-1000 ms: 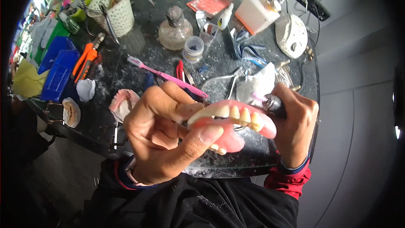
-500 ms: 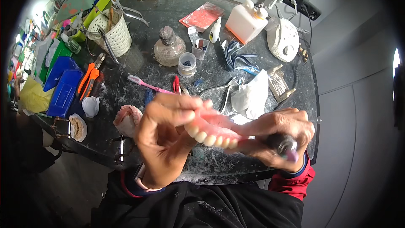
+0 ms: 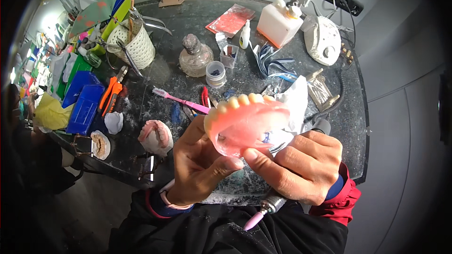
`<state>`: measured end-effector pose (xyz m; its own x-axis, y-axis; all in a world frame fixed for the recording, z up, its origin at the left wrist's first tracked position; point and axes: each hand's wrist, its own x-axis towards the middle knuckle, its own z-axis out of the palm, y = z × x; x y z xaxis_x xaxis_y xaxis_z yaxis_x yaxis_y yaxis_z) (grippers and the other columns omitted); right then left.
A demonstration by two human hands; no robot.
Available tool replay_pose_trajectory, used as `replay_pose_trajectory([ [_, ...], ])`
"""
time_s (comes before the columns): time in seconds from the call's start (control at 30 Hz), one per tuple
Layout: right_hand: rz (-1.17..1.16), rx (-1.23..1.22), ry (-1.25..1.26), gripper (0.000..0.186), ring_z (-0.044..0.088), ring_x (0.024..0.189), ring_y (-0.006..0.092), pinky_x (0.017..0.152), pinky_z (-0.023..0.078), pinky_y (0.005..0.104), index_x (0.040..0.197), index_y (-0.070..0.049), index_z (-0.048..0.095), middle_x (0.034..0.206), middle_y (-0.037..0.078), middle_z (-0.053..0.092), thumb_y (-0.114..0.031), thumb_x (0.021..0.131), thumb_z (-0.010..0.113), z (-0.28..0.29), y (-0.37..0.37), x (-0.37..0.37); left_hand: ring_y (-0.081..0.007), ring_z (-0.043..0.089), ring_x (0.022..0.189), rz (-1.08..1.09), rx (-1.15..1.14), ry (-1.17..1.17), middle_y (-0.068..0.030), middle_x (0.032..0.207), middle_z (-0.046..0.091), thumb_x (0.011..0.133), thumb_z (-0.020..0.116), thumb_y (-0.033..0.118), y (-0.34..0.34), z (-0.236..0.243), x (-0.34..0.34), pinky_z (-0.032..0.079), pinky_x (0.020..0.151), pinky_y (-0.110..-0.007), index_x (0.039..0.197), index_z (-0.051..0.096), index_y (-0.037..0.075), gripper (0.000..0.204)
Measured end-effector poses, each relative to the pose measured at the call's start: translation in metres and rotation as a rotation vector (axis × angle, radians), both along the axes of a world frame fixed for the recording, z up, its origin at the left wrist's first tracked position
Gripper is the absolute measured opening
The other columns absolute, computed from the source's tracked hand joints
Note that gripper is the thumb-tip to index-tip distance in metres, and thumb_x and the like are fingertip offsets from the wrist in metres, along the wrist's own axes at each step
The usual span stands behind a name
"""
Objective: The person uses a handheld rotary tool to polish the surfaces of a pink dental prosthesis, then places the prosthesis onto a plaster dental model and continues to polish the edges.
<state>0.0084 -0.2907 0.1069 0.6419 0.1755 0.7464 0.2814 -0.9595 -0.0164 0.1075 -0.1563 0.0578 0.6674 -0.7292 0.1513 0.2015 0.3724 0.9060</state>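
A pink denture (image 3: 252,124) with cream teeth is held up over the bench, its row of teeth on the far and left side. My left hand (image 3: 200,164) grips it at the left end, thumb at the lower rim. My right hand (image 3: 303,164) is closed round a rotary handpiece (image 3: 274,201), whose pink grinding tip (image 3: 254,221) points down toward my lap. The right thumb also touches the denture's lower edge. Most of the handpiece is hidden inside the right fist.
On the dark, dusty bench (image 3: 155,73) are a pink toothbrush (image 3: 181,100), a plaster model (image 3: 156,137), orange-handled pliers (image 3: 112,93), a blue tray (image 3: 86,106), a glass burner (image 3: 195,56), a white perforated basket (image 3: 141,47), a plastic canister (image 3: 279,23) and crumpled white paper (image 3: 297,95).
The denture has been turned over, so its teeth moved from the near side to the far side. The handpiece tip has swung from beside my right wrist to below the hand.
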Motion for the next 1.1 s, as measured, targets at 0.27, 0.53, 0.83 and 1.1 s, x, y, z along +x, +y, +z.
replay_pose_trajectory([
  [0.27,0.026,0.047,-0.027,0.027,0.033,0.039,0.003,0.036,0.018,0.0201,0.083,-0.009,0.069,0.05,-0.008,0.04,-0.009,0.056,0.063,-0.003,0.001,0.0,-0.0109,0.054,0.094,-0.068,-0.352,0.025,-0.0078,0.101,0.056,0.077,0.068,0.0,-0.001,-0.004,0.002,0.044,0.083,-0.027,0.11,0.045,-0.002,0.04],
  [0.53,0.045,0.071,-0.022,0.03,0.033,0.039,0.0033,0.035,0.018,0.0205,0.083,-0.008,0.069,0.05,-0.007,0.038,-0.017,0.054,0.067,-0.007,-0.004,0.0,-0.0104,0.056,0.087,0.067,-0.345,-0.085,-0.0076,0.097,0.056,0.074,0.07,-0.001,0.0,-0.002,0.002,0.046,0.079,-0.026,0.104,0.049,-0.002,0.036],
  [0.83,-0.205,0.147,0.16,0.057,0.039,0.034,0.0096,0.034,0.027,0.0235,0.056,-0.01,0.046,0.046,-0.003,0.034,-0.063,0.06,0.066,-0.004,-0.003,-0.001,-0.0213,0.061,0.082,0.293,-0.299,-0.428,-0.0148,0.094,0.059,0.076,0.069,0.007,-0.002,-0.01,0.009,0.05,0.074,-0.032,0.09,0.056,-0.001,0.021],
  [1.1,-0.332,0.194,0.323,0.056,0.051,0.041,0.0159,0.039,0.037,0.0268,0.065,-0.005,0.054,0.051,0.001,0.048,-0.059,0.057,0.07,0.002,0.008,-0.004,-0.0276,0.064,0.076,0.204,-0.322,-0.605,-0.0195,0.084,0.061,0.087,0.057,0.011,-0.006,-0.01,0.012,0.054,0.073,-0.041,0.086,0.054,-0.004,0.015],
])
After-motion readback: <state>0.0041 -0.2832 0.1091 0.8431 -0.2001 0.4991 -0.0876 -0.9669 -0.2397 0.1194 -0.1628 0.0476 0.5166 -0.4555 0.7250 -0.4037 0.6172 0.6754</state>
